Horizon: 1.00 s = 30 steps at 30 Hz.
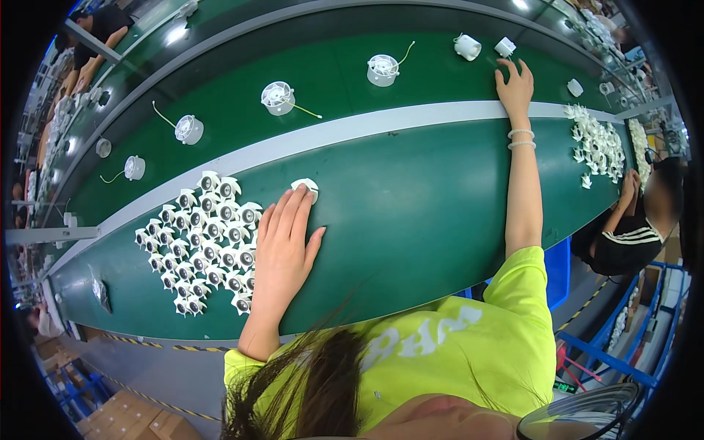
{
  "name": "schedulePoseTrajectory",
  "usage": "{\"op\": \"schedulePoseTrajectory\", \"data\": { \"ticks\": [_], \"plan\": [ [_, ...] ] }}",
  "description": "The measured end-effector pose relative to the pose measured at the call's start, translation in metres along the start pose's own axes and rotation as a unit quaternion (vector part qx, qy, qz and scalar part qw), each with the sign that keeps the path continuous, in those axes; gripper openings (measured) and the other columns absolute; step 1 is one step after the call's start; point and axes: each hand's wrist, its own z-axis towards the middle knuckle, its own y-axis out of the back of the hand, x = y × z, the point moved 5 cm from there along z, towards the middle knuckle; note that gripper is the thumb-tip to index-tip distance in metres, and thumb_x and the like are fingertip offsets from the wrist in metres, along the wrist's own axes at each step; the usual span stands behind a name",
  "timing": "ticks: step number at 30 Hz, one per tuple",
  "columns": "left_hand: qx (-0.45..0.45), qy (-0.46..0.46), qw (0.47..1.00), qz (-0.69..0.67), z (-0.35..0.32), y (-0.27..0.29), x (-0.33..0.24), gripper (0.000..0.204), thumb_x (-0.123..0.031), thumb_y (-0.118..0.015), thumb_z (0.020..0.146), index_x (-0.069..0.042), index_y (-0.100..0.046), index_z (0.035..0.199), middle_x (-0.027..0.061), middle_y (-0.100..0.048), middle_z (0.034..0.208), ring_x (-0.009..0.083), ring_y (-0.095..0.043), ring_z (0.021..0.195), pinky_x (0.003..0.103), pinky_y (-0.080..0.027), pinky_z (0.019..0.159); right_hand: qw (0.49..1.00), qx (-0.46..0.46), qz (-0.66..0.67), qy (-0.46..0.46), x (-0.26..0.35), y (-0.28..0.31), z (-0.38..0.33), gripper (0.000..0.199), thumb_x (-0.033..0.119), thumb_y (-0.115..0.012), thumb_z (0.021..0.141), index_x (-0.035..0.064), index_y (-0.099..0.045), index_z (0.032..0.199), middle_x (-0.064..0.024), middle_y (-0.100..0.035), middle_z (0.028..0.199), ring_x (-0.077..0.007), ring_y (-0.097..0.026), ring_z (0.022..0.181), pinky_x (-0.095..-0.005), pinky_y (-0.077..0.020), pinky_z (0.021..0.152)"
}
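Note:
My left hand (284,238) lies palm down on the green worktable, fingers stretched out and thumb apart. Its fingertips rest on a single white fan impeller (305,188). Beside this hand, to the left, several white impellers (213,229) with dark round hubs stand close together in a group. My right arm reaches far over the pale divider, and my right hand (515,88) is over the green conveyor belt with fingers apart and nothing in them. Just beyond its fingertips sits a small white housing (504,47); another white housing (467,48) lies left of it.
Round white fan housings with wires (278,98) are spaced along the belt (227,95). A heap of white impellers (598,144) lies at the table's right end, near a seated co-worker (631,227). A small plastic bag (100,292) lies at the left. A blue bin (559,271) stands below the edge.

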Motion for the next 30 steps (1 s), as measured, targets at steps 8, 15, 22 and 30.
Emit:
{"op": "schedulePoseTrajectory", "data": {
  "ticks": [8,15,22,30],
  "plan": [
    [0.008,-0.002,1.000,0.001,0.003,-0.003,0.000,0.053,-0.019,-0.066,0.094,-0.003,-0.051,0.142,0.0091,-0.050,0.151,0.0273,-0.049,0.138,0.042,-0.036,0.115,0.972,0.084,0.169,-0.137,-0.019,-0.012,-0.003,0.032,0.027,-0.067,0.095,0.0149,-0.074,0.123,-0.0022,-0.073,0.122,-0.0234,-0.067,0.112,-0.0297,-0.0494,0.098],
    [0.010,0.000,1.000,0.004,0.002,-0.002,0.001,0.053,-0.020,-0.065,0.094,-0.003,-0.051,0.143,0.0085,-0.050,0.151,0.0269,-0.049,0.138,0.042,-0.035,0.116,0.857,0.008,0.476,-0.198,0.037,0.073,0.033,0.023,0.017,-0.064,0.097,0.0088,-0.078,0.114,-0.0015,-0.076,0.113,-0.0162,-0.068,0.104,-0.0237,-0.0485,0.097],
    [0.002,-0.030,1.000,-0.007,0.000,-0.002,0.000,0.053,-0.019,-0.067,0.093,-0.005,-0.052,0.142,0.0081,-0.052,0.150,0.0267,-0.049,0.137,0.040,-0.036,0.115,0.766,0.132,0.629,-0.021,0.154,0.191,0.036,0.024,0.008,-0.057,0.102,-0.0058,-0.074,0.111,-0.0109,-0.073,0.119,-0.0177,-0.066,0.107,-0.0262,-0.0497,0.097],
    [-0.035,-0.065,0.997,-0.009,-0.002,-0.001,0.000,0.051,-0.019,-0.070,0.090,-0.004,-0.055,0.137,0.0093,-0.056,0.143,0.0278,-0.055,0.129,0.039,-0.039,0.111,0.641,0.373,0.644,0.187,0.250,0.209,-0.030,0.025,-0.004,-0.062,0.090,0.0009,-0.077,0.109,-0.0119,-0.074,0.115,-0.0225,-0.065,0.106,-0.0308,-0.0524,0.095]
  ]
}}
